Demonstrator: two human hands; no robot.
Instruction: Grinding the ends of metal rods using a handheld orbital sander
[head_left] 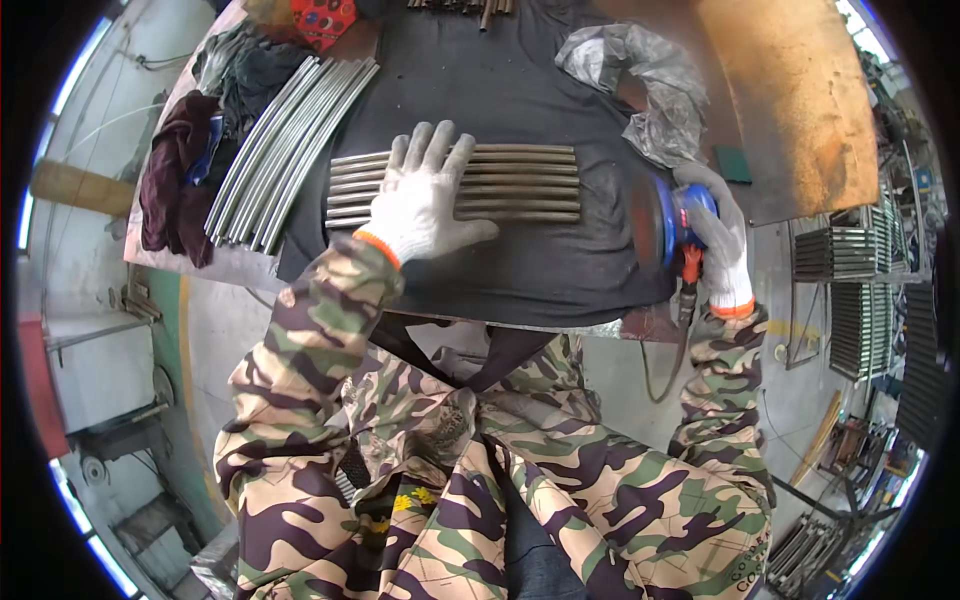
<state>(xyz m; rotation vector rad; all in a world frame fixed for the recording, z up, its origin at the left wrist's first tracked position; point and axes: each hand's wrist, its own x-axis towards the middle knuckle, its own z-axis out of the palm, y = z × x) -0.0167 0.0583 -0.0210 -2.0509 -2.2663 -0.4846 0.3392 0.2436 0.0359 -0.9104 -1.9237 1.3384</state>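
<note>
- Camouflage sleeves and clothing fill the nearest part of my head view, with orange cuffs at both wrists.
- My left grip, in a pale work glove, lies palm down across a row of metal rods, fingers apart and thumb out to the right.
- My right grip, gloved too, is clamped on a blue power tool, its blurred disc side facing the rods, apart from them.
- A red fitting and a dark hose hang below the tool.
- The rods lie side by side, left to right, midway along a black cloth that covers much of the tabletop.
- Left of them, I see brighter rods stacked at a slant, beside a dark red cloth.
- Beyond the tool sit a green pad, crumpled clear plastic and a rust-stained board.
- Farther right, off the tabletop, a rack carries stacked metal lengths.
</note>
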